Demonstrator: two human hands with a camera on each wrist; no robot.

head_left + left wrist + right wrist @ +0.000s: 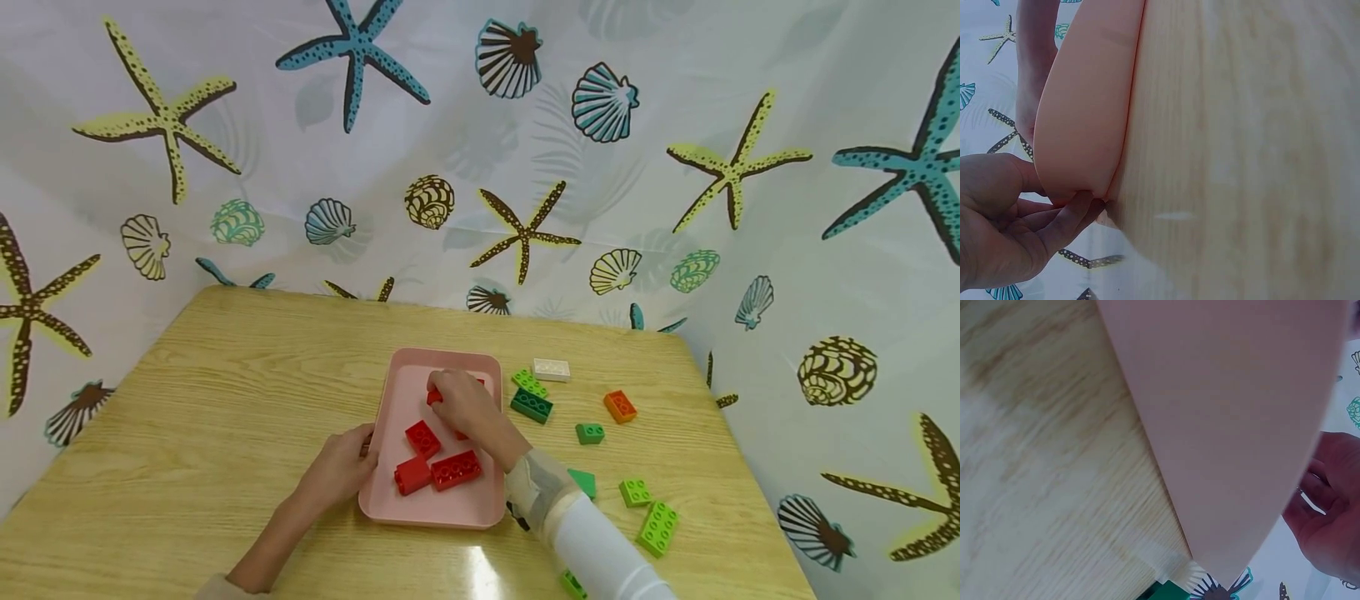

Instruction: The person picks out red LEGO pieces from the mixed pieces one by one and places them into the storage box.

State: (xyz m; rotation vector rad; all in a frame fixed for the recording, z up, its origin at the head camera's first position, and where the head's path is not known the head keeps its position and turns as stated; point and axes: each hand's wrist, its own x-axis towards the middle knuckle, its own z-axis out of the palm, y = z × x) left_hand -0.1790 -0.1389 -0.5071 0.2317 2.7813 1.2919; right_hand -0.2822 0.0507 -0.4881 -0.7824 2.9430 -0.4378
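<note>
A pink tray (431,510) lies on the wooden table, holding several red toy bricks. My left hand (341,462) grips its left wall, thumb at the rim and fingers (1069,222) against the outside. Over the upper part of the tray, my right hand (471,410) has curled fingers around a small red brick (433,397), mostly covered by them. Nearer the front lie a red brick (423,439), a red brick with a rounded side (412,476) and a longer red brick (456,471). Other red pieces show partly from behind the right hand.
Right of the tray are a white brick (551,369), a dark green brick (531,405), an orange brick (620,406), a green brick (590,433) and several lime bricks, including a long one (658,528). A patterned curtain (450,108) borders the table.
</note>
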